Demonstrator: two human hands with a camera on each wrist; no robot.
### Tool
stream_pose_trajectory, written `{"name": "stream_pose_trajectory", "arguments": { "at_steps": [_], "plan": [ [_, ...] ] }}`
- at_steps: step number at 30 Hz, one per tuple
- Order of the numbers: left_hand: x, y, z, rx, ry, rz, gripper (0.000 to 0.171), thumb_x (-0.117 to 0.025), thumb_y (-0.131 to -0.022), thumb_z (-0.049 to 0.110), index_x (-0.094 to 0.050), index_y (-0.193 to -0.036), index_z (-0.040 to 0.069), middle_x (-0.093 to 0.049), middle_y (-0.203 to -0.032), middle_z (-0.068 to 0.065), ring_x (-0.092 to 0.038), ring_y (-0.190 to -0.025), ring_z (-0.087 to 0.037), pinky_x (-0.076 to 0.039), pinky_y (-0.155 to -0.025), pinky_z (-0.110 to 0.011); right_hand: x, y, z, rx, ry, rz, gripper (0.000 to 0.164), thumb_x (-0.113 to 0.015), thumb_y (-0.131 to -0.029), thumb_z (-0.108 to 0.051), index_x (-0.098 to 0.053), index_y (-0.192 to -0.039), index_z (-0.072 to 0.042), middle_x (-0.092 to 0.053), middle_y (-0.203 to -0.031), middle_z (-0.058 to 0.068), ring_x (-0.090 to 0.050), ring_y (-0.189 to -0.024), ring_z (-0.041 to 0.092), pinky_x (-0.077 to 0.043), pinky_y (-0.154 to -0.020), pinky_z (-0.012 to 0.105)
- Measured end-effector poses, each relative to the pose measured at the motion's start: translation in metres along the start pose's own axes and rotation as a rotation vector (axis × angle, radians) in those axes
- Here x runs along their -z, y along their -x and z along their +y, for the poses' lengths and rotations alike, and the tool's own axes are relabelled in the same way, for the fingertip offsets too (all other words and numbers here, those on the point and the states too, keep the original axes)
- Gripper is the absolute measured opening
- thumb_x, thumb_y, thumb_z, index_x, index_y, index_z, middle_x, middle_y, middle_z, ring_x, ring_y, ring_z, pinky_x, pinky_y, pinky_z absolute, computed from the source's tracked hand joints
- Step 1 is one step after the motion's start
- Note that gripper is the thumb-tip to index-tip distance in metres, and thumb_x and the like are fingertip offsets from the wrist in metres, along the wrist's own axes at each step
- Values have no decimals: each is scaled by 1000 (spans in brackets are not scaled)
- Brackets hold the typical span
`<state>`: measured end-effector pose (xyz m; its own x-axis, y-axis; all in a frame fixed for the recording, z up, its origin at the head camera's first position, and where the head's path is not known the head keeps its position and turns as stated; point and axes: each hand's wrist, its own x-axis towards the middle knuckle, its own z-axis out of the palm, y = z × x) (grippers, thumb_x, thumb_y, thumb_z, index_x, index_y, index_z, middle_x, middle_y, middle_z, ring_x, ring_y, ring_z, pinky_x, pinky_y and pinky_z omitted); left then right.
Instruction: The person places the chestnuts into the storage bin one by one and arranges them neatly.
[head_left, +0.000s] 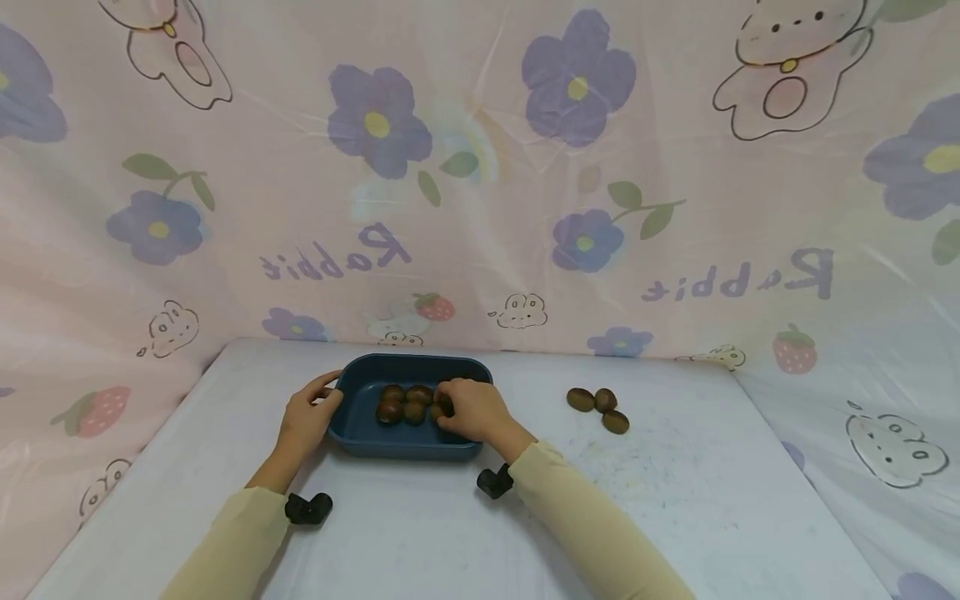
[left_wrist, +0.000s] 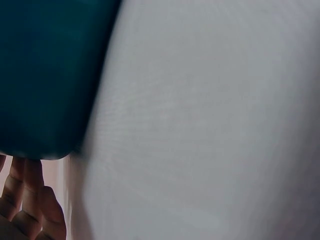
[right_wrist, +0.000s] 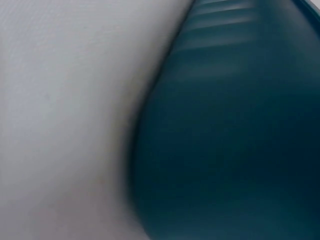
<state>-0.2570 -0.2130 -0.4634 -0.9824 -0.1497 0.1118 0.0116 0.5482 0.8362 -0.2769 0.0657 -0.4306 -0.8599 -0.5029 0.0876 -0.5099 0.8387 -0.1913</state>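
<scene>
A dark blue rectangular tray (head_left: 405,452) stands on the white table with several brown chestnuts (head_left: 389,412) grouped inside it. At its left end my left hand (head_left: 302,421) touches the rim with extended fingers. In the left wrist view, the fingertips (left_wrist: 33,166) meet the outside of the tray. My right hand (head_left: 474,409) reaches over the right end of the tray, and its thumb and fingers pinch a chestnut (head_left: 438,411) beside the others, partly covered by the hand. The right wrist view shows only the tray wall (right_wrist: 225,125) and table.
Three more chestnuts (head_left: 605,401) lie close together on the table (head_left: 675,500), right of the tray. A printed cloth (head_left: 480,208) with flowers and rabbits hangs behind and at both sides. Black wrist cameras (head_left: 308,508) sit below both hands.
</scene>
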Motion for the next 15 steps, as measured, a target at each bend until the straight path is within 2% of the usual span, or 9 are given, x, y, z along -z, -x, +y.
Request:
{"name": "stream_pose_trajectory", "arguments": {
  "at_steps": [7,15],
  "plan": [
    [0,0,-2,-2,-4,6,44,-47,-95,26,-54,-138,19,-63,-109,-13,-53,-79,-17,-41,-71,-28,-1,0,-2,1,47,-15,30,-72,-83,-38,-68,-109,-23,-68,-100,-7,-58,-79,7,-49,-68,27],
    [0,-1,-1,13,1,1,44,-47,-95,26,-53,-138,20,-63,-110,-13,-53,-84,-21,-40,-74,-30,-1,0,-3,-3,66,-18,29,-72,-84,-38,-67,-108,-23,-68,-101,-7,-60,-81,8,-50,-69,27]
  ]
}}
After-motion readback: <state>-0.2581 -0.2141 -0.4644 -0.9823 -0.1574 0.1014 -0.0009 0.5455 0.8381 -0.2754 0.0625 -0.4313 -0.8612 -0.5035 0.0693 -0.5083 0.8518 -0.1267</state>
